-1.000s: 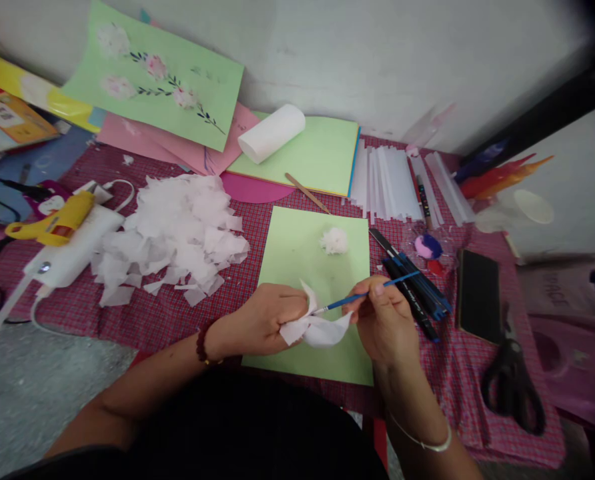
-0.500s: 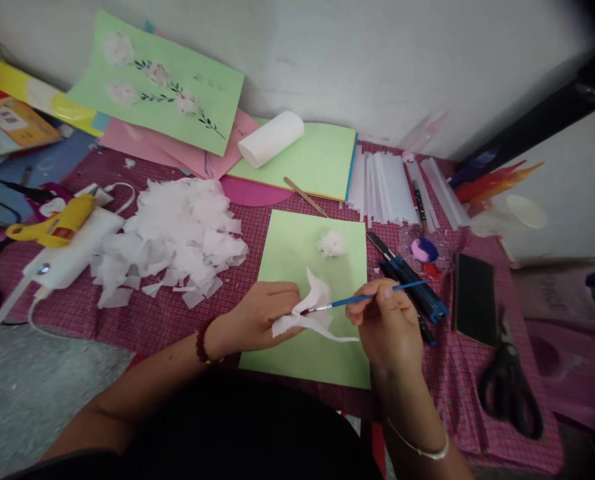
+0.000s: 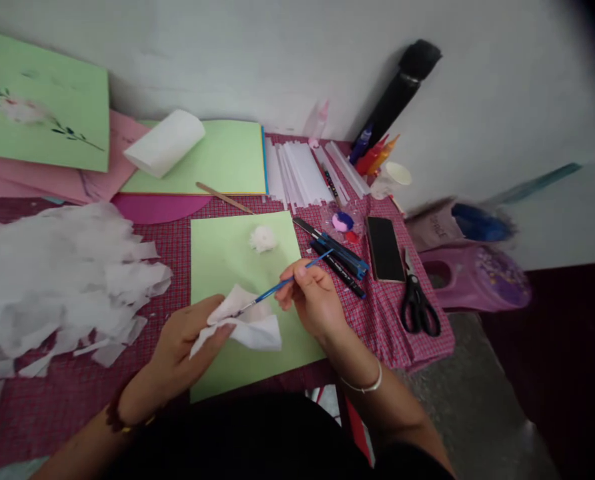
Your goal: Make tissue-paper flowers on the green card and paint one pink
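Note:
My left hand [image 3: 187,343] is closed on a white tissue [image 3: 257,332], which it holds above a light green sheet [image 3: 227,367]. A thin blue paintbrush [image 3: 272,291] is pinched in the fingers of my right hand [image 3: 315,297]. The brush's tip lies inside the folds of the tissue, by my left fingers. Farther up the same green sheet sits a small fluffy white paper flower [image 3: 263,239]. To the left spreads a large heap of torn white tissue pieces [image 3: 57,280].
Right of the sheet lie a craft knife [image 3: 307,228], pens [image 3: 345,273], a paint palette [image 3: 343,221], a phone [image 3: 385,248] and black scissors [image 3: 417,310]. Behind are a tissue roll [image 3: 167,143], a wooden stick [image 3: 223,198] and white paper strips [image 3: 297,175]. A flower picture [image 3: 42,100] leans at the left.
The view has swung to the right, bringing the bags beside the table further in. My left hand has turned, and the tissue now lies more folded around the brush tip.

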A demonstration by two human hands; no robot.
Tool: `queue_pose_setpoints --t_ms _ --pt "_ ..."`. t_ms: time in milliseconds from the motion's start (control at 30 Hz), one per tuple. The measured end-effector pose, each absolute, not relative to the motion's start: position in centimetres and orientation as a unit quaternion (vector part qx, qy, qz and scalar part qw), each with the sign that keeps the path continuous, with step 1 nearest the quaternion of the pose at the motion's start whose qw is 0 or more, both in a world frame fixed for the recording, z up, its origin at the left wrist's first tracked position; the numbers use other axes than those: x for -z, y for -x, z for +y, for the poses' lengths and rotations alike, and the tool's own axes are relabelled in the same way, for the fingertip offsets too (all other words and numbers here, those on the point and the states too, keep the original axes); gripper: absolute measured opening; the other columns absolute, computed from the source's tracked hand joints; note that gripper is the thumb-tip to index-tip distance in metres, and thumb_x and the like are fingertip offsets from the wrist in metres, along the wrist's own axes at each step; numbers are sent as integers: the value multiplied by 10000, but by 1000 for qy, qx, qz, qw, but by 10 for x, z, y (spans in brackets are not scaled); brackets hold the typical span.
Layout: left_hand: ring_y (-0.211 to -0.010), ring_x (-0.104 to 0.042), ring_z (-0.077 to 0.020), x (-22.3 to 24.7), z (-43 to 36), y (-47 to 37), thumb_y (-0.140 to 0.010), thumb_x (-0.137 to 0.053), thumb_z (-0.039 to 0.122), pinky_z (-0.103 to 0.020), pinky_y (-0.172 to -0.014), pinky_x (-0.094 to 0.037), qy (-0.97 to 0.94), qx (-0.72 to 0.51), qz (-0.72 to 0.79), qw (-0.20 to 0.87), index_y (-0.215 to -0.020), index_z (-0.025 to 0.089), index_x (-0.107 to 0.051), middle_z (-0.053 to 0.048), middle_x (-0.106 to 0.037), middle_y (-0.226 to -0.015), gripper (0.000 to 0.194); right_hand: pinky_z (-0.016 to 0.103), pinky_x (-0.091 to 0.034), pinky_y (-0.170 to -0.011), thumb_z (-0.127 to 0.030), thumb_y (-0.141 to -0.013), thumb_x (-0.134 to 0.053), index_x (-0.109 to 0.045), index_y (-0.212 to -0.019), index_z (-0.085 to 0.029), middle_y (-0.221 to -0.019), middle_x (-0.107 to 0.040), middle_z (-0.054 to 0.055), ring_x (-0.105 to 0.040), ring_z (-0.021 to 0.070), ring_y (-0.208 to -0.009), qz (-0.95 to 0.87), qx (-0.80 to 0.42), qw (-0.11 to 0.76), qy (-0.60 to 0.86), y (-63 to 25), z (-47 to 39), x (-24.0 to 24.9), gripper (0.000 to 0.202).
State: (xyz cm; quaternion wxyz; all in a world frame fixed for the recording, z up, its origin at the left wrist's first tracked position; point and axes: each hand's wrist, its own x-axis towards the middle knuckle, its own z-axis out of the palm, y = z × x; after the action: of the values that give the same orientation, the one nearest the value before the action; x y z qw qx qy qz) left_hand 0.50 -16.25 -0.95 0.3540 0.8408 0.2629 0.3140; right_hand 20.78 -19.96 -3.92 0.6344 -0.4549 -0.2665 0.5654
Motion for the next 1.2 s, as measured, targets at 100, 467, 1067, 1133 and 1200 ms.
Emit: queue_pose_setpoints --t_ms 100,467,1067,1133,1200 --pt "-616 -557 -119 9 -163 -6 -930 -445 175 -248 -557 -444 -843 -290 290 348 -818 204 -541 0 -607 -736 150 205 -439 -418 -575 -784 -677 -660 -733 -203 -546 -655 -24 -536 90 -401 -268 -551 645 457 -209 -200 39 375" --pt "-525 -409 -106 18 -161 -10 -888 -434 235 -270 -498 -351 -814 -292 343 367 -591 203 -359 20 -420 -566 308 229 -436 -435 -383 -853 -676 -664 -687 -194 -688 -674 -4 -548 86 -445 -258 -532 670 449 -207 -205 45 252" --pt "-575 -378 -71 19 -155 -11 -905 -528 388 -179 -501 -308 -591 -264 406 645 -877 155 -582 37 -466 -690 240 252 -463 -531 -373 -896 -608 -701 -875 -221 -728 -714 11 -572 105 -507 -292 -502 695 423 -214 -206 35 179" --pt "-588 -393 -72 19 -155 -12 -910 -522 379 -175 -509 -320 -572 -253 404 667 -945 167 -578 33 -484 -722 222 253 -467 -539 -362 -903 -601 -702 -883 -220 -751 -724 22 -588 108 -521 -304 -502 690 424 -212 -207 35 175" --pt "-613 -411 -74 20 -155 -12 -903 -525 352 -173 -526 -342 -560 -251 402 679 -981 178 -562 30 -486 -756 194 252 -468 -540 -358 -904 -600 -704 -875 -220 -757 -724 27 -596 109 -527 -311 -506 684 424 -211 -207 35 176"
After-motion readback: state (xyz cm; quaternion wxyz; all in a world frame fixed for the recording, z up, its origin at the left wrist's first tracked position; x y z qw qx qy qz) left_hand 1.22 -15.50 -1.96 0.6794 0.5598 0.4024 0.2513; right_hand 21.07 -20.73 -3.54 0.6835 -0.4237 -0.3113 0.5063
